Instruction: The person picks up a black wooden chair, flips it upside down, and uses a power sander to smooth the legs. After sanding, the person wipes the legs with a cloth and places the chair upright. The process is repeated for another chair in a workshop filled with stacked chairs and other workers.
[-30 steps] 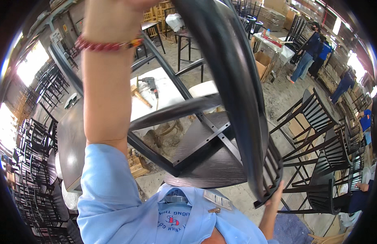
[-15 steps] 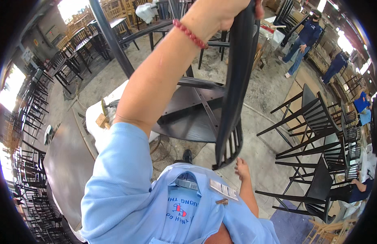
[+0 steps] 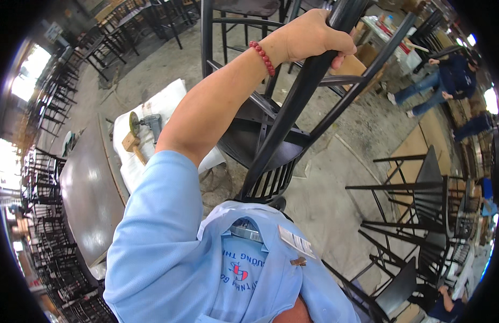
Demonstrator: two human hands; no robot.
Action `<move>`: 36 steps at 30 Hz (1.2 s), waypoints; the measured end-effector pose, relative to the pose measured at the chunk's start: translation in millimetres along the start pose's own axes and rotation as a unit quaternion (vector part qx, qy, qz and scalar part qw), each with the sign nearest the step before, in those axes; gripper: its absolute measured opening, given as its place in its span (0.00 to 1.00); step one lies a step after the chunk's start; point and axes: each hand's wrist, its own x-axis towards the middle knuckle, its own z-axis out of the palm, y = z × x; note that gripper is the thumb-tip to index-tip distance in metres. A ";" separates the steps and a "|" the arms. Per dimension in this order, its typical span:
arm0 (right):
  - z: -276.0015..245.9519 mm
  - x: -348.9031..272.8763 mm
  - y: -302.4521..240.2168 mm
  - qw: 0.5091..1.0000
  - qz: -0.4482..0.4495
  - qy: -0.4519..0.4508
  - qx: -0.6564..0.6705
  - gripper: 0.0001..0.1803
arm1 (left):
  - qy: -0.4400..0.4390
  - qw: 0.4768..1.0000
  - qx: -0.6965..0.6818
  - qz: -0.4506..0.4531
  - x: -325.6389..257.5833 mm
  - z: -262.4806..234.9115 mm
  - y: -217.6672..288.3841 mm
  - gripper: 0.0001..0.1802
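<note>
My left hand (image 3: 317,36), with a red bead bracelet (image 3: 262,58) at the wrist, is closed round a leg of a black wooden chair (image 3: 298,99). The chair is tipped over in front of me, its legs pointing up and away. Its slatted back hangs low, close to my blue shirt (image 3: 152,226). Left of the chair, a power tool with a round disc (image 3: 150,125) and a wooden mallet-like piece (image 3: 133,146) lie on a white cloth (image 3: 169,99). My right hand is out of sight.
A dark, smooth tabletop (image 3: 90,199) stands on my left, with rows of black chairs (image 3: 45,215) beyond. More black chairs (image 3: 430,172) stand or lie on the right. A person in dark blue (image 3: 457,75) stands at the far right, near a cluttered workbench (image 3: 387,29).
The chair has turned and shifted left, its slatted back swinging in toward my body. My left hand has moved slightly right and lower. My right hand has left the view.
</note>
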 end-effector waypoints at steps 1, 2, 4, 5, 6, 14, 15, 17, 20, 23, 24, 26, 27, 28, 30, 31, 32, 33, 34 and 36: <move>-5.1 9.4 -2.3 0.996 0.062 -0.015 0.060 0.19 | -0.008 1.000 0.014 0.006 9.0 8.9 5.7 0.07; -25.6 21.1 -3.8 0.985 0.115 -0.036 0.122 0.19 | 0.005 1.000 0.026 0.003 8.3 7.5 3.3 0.08; -67.9 50.3 -20.9 0.937 0.190 -0.043 0.289 0.19 | 0.094 0.993 0.068 0.009 8.1 -0.1 -3.7 0.06; -99.0 68.2 -30.7 0.923 0.188 -0.037 0.335 0.19 | 0.145 0.984 0.105 -0.008 -0.9 -10.9 -2.0 0.06; -119.8 87.8 -43.2 0.918 0.164 -0.017 0.361 0.19 | 0.172 0.974 0.148 -0.024 5.7 -5.9 1.9 0.07; -341.2 199.9 -257.9 0.920 -0.114 0.145 0.346 0.28 | 0.205 0.969 0.117 -0.068 -81.6 -20.2 -44.9 0.10; -363.5 200.1 -284.5 0.916 -0.141 0.137 0.350 0.33 | 0.205 0.975 0.076 -0.042 -99.8 -14.3 -51.8 0.10; -403.7 200.2 -332.3 0.876 -0.239 0.195 0.372 0.39 | 0.193 0.981 0.020 -0.014 -137.0 2.4 -68.3 0.12; -445.5 176.9 -409.0 0.822 -0.400 0.161 0.371 0.40 | 0.218 0.975 0.009 -0.032 -200.9 26.2 -86.1 0.13; -450.8 164.8 -443.9 0.831 -0.429 0.146 0.322 0.32 | 0.195 0.975 0.034 -0.103 -224.2 52.5 -75.8 0.10; -447.5 160.8 -452.5 0.848 -0.419 0.137 0.296 0.29 | 0.173 0.978 0.051 -0.107 -225.4 56.7 -76.4 0.09; -446.1 171.5 -437.9 0.843 -0.395 0.215 0.295 0.22 | 0.119 0.983 0.089 -0.108 -222.2 62.6 -77.2 0.08; -442.2 172.7 -426.8 0.845 -0.384 0.223 0.298 0.22 | 0.110 0.981 0.109 -0.114 -218.7 65.1 -75.4 0.06; -436.2 174.8 -417.2 0.846 -0.373 0.231 0.303 0.21 | 0.111 0.982 0.104 -0.114 -218.5 63.8 -75.6 0.06; -433.2 184.5 -382.5 0.871 -0.321 0.223 0.296 0.23 | 0.090 0.986 0.090 -0.104 -211.9 51.3 -76.8 0.06; -429.6 186.5 -371.9 0.883 -0.294 0.218 0.293 0.24 | 0.097 0.986 0.096 -0.099 -209.4 43.5 -75.7 0.05; -417.9 179.9 -383.9 0.866 -0.330 0.208 0.313 0.26 | 0.104 0.985 0.090 -0.106 -213.4 36.5 -77.7 0.05; -405.3 173.4 -398.5 0.846 -0.365 0.197 0.334 0.27 | 0.107 0.984 0.079 -0.118 -218.8 33.3 -79.4 0.06; -392.7 165.8 -414.5 0.825 -0.400 0.186 0.353 0.29 | 0.112 0.983 0.067 -0.126 -223.0 31.3 -78.2 0.06; -398.9 164.1 -426.0 0.829 -0.432 0.234 0.265 0.32 | 0.074 0.986 0.075 -0.130 -230.9 33.7 -89.4 0.07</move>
